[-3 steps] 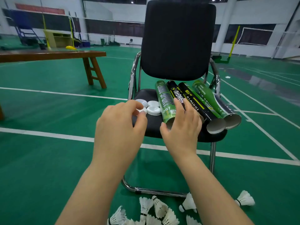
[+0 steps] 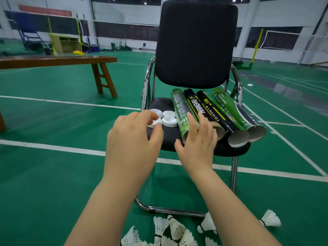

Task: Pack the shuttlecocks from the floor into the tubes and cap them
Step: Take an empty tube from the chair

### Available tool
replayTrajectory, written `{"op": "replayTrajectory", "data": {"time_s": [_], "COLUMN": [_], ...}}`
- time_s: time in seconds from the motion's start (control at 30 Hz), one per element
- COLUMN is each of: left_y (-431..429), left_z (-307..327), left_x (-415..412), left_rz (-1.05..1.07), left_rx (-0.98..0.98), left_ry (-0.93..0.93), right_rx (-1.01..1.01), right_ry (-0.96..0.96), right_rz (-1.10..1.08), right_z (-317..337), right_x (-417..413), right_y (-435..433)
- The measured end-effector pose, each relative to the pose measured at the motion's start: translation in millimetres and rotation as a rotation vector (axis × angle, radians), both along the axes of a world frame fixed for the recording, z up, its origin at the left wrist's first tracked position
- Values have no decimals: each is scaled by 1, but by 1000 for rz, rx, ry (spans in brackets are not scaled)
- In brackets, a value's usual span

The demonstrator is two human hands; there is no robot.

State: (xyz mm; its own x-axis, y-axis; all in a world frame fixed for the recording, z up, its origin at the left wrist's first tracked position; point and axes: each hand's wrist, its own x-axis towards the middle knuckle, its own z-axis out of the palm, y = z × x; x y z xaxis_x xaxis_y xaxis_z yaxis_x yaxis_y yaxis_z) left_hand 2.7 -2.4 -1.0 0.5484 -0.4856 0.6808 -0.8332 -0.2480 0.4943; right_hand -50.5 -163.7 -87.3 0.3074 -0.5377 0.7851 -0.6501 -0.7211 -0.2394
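Nearest the camera, the shuttlecocks lie loose on the green floor by the chair's chrome foot rail, most in a heap at the bottom edge and one lying apart to the right; none is packed yet. Above them both forearms reach forward to the chair seat. The left hand is curled, thumb and fingertips closed on the near-left cap of four white caps grouped on the left of the seat; whether the cap is lifted or only touched cannot be told. The right hand is spread fairly wide, fingers laid over the mouth end of the leftmost green tube and the black tube beside it, thumb at the seat's front edge; it holds nothing, and appears set to take up one tube. Four tubes lie side by side on the seat, closed ends against the backrest, open cardboard mouths overhanging the front edge toward the person, a placement that keeps them from rolling and presents the openings for loading. Caps are off and kept apart from the tubes, presumably so they are to hand at the end. Judgement: the task is at its outset. Beyond the chair stand a wooden bench, then court lines and net posts.
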Motion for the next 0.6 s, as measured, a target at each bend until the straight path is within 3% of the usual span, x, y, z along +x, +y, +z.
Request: {"op": "replayTrajectory", "data": {"time_s": [0.13, 0.33, 0.47, 0.6], "left_y": [-2, -7, -8, -8], "left_z": [-3, -9, -9, -8], "left_x": [4, 4, 3, 1], "left_rz": [-11, -31, -44, -93], "left_rx": [10, 31, -3, 79], "left_ry": [19, 41, 68, 42], "right_rx": [24, -53, -94, -102], "right_ry": [151, 145, 12, -277], "right_rz": [-89, -108, -81, 85], "right_z": [-22, -25, -10, 40], "right_x": [9, 11, 9, -6], "right_y": [-16, -33, -26, 8]}}
